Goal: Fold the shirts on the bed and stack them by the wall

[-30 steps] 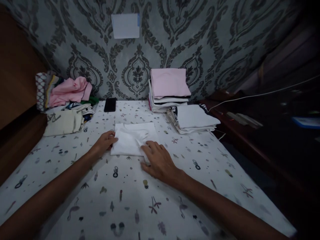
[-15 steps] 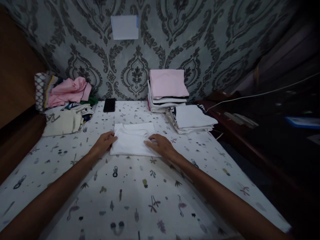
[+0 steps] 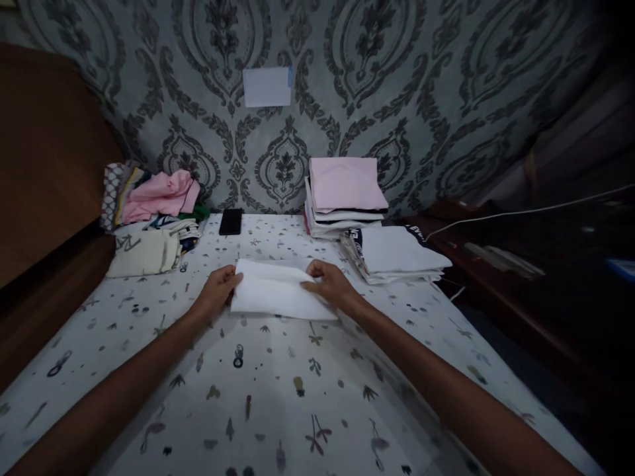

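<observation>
White garment (image 3: 272,295) has turned, neckline now hidden, nearer than the phone (image 3: 231,222) | left hand (image 3: 215,291) pinched closed on left end | right hand (image 3: 332,284) likewise, right end | seemingly two-handed control

"EVO" on wht. folded garment (image 3: 399,251), other ltrs. unclear

PLACE: you're in what looks like a home | WALL: ornate wallpaper (image 3: 322,125) faces you | SURFACE: printed sheet (image 3: 270,390) before you | CLOTHES: pink-topped folded stack (image 3: 347,186) ahead, rumpled pile (image 3: 159,198) to your left
</observation>
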Demonstrator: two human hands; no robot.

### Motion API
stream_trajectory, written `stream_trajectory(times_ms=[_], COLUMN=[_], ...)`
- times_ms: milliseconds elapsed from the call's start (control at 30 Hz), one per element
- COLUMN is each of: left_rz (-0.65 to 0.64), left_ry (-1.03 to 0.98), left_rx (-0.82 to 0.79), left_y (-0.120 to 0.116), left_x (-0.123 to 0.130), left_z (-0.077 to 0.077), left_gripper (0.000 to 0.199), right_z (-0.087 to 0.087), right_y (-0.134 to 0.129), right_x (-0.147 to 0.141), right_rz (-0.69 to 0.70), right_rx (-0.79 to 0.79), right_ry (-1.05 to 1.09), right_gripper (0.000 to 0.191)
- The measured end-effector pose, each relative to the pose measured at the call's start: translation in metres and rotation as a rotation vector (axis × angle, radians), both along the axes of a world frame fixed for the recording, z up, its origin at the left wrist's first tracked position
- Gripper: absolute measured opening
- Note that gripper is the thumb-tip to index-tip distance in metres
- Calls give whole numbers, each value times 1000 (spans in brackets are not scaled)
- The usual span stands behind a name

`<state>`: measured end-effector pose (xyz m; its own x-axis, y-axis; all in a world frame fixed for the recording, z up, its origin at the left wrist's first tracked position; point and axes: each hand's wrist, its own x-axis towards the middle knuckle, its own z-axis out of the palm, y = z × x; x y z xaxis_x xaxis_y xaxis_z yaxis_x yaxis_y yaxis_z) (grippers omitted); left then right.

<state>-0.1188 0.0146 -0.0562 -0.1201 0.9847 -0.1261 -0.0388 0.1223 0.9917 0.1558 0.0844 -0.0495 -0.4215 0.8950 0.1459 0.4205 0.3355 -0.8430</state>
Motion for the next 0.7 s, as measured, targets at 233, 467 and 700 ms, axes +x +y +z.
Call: stream_trajectory(times_ms=[233, 467, 700], left_rz=[78, 63, 61], left_ry=[81, 92, 145], left_rx=[-150, -169, -67], left_y=[43, 36, 15], left_x=[-4, -6, 3], left_z=[1, -2, 0], left_gripper=[36, 43, 44], right_z=[-11, -34, -38], right_y=[67, 76, 92], right_x=[-12, 6, 8], right_rz=[-74, -43, -141], right_rx=[18, -45, 74], right_ry=[-162, -104, -100], right_gripper=[27, 49, 49])
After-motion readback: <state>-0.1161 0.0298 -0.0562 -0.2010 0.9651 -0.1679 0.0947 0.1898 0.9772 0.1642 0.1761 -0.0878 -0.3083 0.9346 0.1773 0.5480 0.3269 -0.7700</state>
